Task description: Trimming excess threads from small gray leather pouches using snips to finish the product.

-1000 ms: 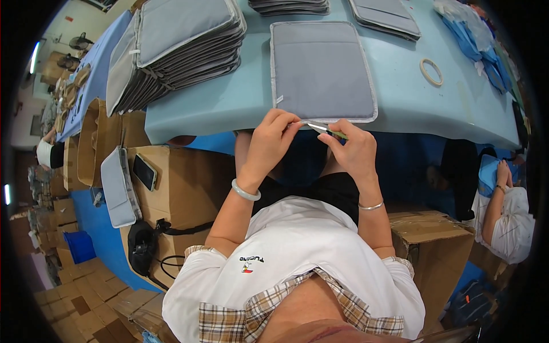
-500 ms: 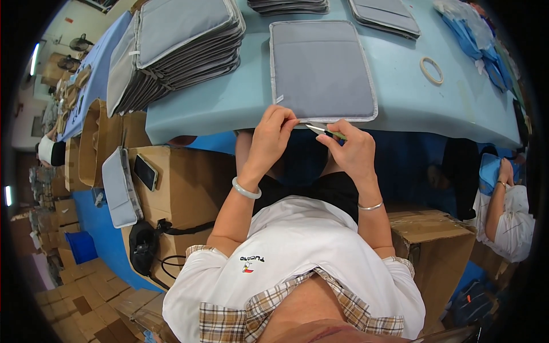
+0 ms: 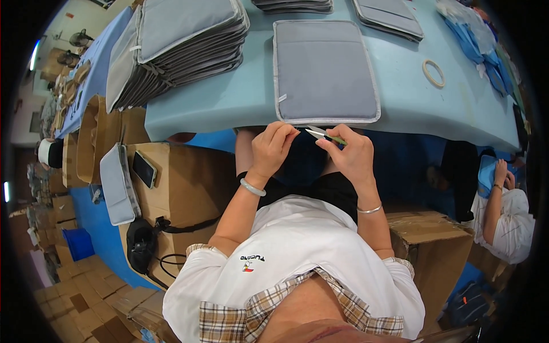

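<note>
A flat grey rectangular fabric panel (image 3: 327, 74) with light grey binding and a small white tag lies at the table's near edge. Just below that edge, my left hand (image 3: 271, 147) is pinched closed, apart from the panel. What its fingertips hold is too small to make out. My right hand (image 3: 353, 157) grips small green-handled snips (image 3: 316, 132), the pointed metal blades directed left toward my left fingertips. Both hands sit in front of the panel's bound lower edge.
On the light blue table (image 3: 394, 86), a tall stack of grey panels (image 3: 194, 51) stands left, smaller panels (image 3: 392, 17) far right, and a tape roll (image 3: 433, 73) to the right. A phone (image 3: 144, 169) rests on a carton (image 3: 177, 194). Another person (image 3: 503, 211) sits at right.
Both hands have drawn back slightly from the panel's lower edge toward me. My left hand has left the binding it touched. The snips remain in my right hand.
</note>
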Available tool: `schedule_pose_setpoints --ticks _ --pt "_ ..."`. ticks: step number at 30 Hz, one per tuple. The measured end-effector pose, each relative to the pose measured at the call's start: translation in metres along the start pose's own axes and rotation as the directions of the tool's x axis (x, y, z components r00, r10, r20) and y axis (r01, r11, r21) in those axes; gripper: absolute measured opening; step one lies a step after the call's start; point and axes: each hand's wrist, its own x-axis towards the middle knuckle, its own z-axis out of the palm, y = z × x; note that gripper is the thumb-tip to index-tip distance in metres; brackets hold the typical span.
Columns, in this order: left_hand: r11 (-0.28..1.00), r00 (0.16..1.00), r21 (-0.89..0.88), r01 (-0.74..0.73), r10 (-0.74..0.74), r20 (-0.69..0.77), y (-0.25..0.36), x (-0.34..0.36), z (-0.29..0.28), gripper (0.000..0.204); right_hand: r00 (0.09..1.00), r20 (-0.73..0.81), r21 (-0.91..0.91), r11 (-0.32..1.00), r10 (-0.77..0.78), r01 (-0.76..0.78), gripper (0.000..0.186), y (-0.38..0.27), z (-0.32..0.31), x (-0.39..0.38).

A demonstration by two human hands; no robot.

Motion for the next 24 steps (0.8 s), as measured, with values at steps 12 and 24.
schedule_pose_setpoints --ticks 12,24 --pt "0.972 0.984 -0.192 0.134 -0.153 -0.091 -0.004 -0.001 0.006 0.012 0.985 -0.075 -0.127 0.981 -0.157 0.146 0.027 -0.011 0.006 0.015" --pt "0.965 0.982 -0.218 0.144 -0.166 -0.086 -0.005 0.0 0.008 0.012 0.974 -0.048 -0.129 0.969 -0.221 0.213 0.026 -0.005 0.01 0.022"
